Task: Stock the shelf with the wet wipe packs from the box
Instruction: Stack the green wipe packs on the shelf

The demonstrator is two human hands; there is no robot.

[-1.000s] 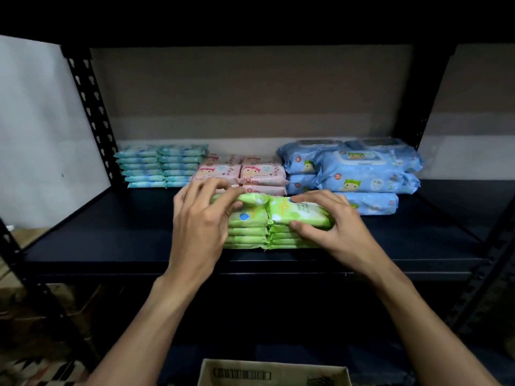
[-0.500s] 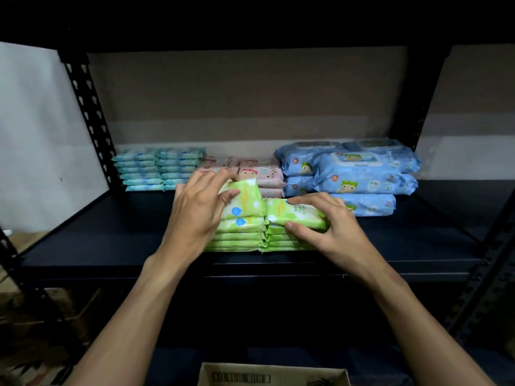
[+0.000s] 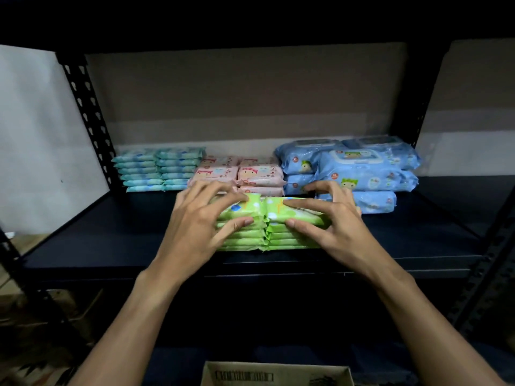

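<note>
Tilted green pack now flat; left hand, right hand hold stacks.

The dark shelf is carrying wet wipe packs. Two touching stacks of green packs are sitting near its front edge, with pink packs lying just behind. Teal packs are sitting back left and large blue packs back right.
</note>
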